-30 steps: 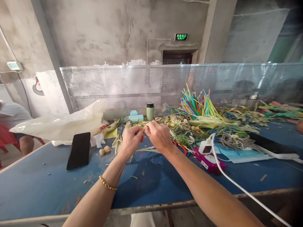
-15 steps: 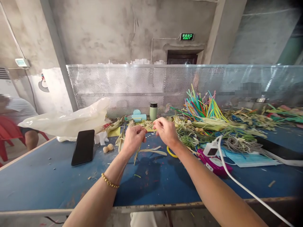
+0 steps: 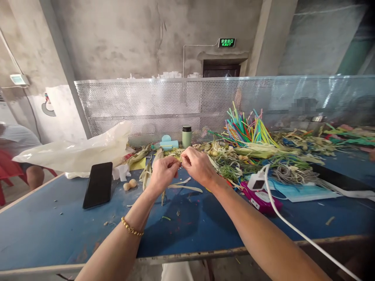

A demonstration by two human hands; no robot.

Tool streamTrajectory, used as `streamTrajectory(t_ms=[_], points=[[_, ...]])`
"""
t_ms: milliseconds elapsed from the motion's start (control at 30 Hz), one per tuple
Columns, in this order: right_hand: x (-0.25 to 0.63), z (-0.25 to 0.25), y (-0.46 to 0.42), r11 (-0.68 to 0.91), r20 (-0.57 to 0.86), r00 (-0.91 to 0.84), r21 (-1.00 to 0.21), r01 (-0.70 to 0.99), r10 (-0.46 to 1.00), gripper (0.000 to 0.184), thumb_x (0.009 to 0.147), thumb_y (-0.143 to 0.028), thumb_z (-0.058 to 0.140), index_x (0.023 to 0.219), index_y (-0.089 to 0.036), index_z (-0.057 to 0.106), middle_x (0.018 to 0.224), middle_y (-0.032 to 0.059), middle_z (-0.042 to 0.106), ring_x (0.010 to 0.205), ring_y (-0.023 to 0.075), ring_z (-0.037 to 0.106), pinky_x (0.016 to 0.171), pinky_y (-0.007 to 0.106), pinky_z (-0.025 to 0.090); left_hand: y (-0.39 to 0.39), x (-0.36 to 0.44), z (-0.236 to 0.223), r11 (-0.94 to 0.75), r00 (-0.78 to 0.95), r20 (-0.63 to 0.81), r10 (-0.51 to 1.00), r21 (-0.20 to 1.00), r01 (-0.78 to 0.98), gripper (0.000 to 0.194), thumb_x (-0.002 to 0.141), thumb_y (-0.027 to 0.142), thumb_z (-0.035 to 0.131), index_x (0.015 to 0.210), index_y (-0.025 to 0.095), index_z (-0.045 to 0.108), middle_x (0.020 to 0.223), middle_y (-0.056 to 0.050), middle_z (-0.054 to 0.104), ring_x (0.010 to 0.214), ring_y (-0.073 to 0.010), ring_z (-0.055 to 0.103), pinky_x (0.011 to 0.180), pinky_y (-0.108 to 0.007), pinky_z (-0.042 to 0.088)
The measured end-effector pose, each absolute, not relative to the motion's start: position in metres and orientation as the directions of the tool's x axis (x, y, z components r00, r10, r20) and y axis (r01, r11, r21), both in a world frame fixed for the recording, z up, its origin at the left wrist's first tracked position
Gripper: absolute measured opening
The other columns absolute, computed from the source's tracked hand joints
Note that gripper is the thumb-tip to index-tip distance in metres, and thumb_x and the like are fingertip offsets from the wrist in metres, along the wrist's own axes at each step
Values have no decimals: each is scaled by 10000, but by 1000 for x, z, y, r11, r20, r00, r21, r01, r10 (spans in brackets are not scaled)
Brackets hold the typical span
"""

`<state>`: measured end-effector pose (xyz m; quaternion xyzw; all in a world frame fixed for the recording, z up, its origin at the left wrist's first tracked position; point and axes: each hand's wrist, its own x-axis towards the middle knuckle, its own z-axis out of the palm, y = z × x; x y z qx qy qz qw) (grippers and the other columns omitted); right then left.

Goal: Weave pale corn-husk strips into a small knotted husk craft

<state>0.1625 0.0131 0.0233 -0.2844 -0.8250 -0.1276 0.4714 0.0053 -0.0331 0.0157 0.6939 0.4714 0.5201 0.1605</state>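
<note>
My left hand (image 3: 164,172) is closed in a pinch above the blue table. It grips a dried husk strip (image 3: 163,198), whose ragged end hangs below the fist. My right hand (image 3: 197,166) is closed too, its fingertips meeting those of the left. Whatever sits between the right fingers is too small to make out. Beneath the hands lie loose pale husk strips (image 3: 186,188) on the tabletop. More dry husks (image 3: 145,175) lie just left of my left hand.
A black phone (image 3: 98,185), two joined wooden beads (image 3: 130,184) and a plastic bag (image 3: 73,152) are on the left. Behind stand a green tumbler (image 3: 186,137) and colourful pipe cleaners (image 3: 249,127). At right are a magenta device (image 3: 262,198), a white cable (image 3: 293,226) and a blue mask (image 3: 304,191).
My right hand has come left, closing the gap, so the fingertips of both hands now meet. The camera view has shifted slightly.
</note>
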Motion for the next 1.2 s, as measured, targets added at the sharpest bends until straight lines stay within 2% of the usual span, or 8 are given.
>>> streamTrajectory(t_ms=[100,233,333,433,533,733,967,1200], points=[[156,22,12,787,871,-275,-182,590,407,111,880,-162,514,784,-214,528,759,51,656,690,177,612,655,288,447,-32,5,17,-515,15,576,818,719,466,254,796,256,523,568,195,618,490,14,595,486,-119,442,516,-253,302],[153,24,10,737,718,-181,-623,262,672,61,897,-228,512,877,-205,564,694,4,655,535,129,601,534,246,463,-32,2,18,-497,-31,544,838,786,367,202,795,295,557,668,191,675,488,16,603,478,-124,427,508,-261,307],[154,27,8,661,622,-257,-743,104,740,198,947,-356,517,951,-182,612,762,28,688,547,126,616,511,244,471,-33,0,20,-496,-54,534,844,815,300,183,792,305,577,710,184,687,490,19,603,473,-118,412,504,-264,302],[154,27,6,712,646,-351,-695,98,678,250,908,-412,617,841,-176,662,754,36,681,634,143,621,588,265,499,-35,0,21,-508,-36,539,842,814,282,204,812,316,587,693,179,681,503,18,602,482,-112,421,506,-260,305],[154,27,6,789,746,-267,-601,127,610,243,895,-382,645,766,-178,675,781,42,672,716,157,620,672,288,502,-34,2,21,-501,-11,518,855,831,241,220,824,317,592,670,179,667,522,7,624,514,-121,501,549,-254,382],[159,31,3,829,816,-172,-514,222,552,221,921,-300,615,737,-182,644,750,27,617,661,144,550,622,280,452,-30,4,16,-440,43,438,898,889,126,127,757,251,606,730,162,692,597,-32,713,537,-152,608,606,-283,487],[153,26,-6,948,903,-364,-122,295,230,235,981,-207,508,762,-192,593,781,37,570,734,160,534,702,300,442,-24,0,13,-435,50,433,900,900,37,162,694,215,639,538,174,633,532,-30,676,533,-151,617,607,-269,497],[162,29,11,879,899,-61,-406,252,433,180,950,-271,597,792,-187,614,760,18,582,668,143,543,629,280,448,-23,0,11,-341,75,342,937,940,-25,131,735,264,703,741,132,708,645,-77,750,536,-168,667,608,-285,532]])
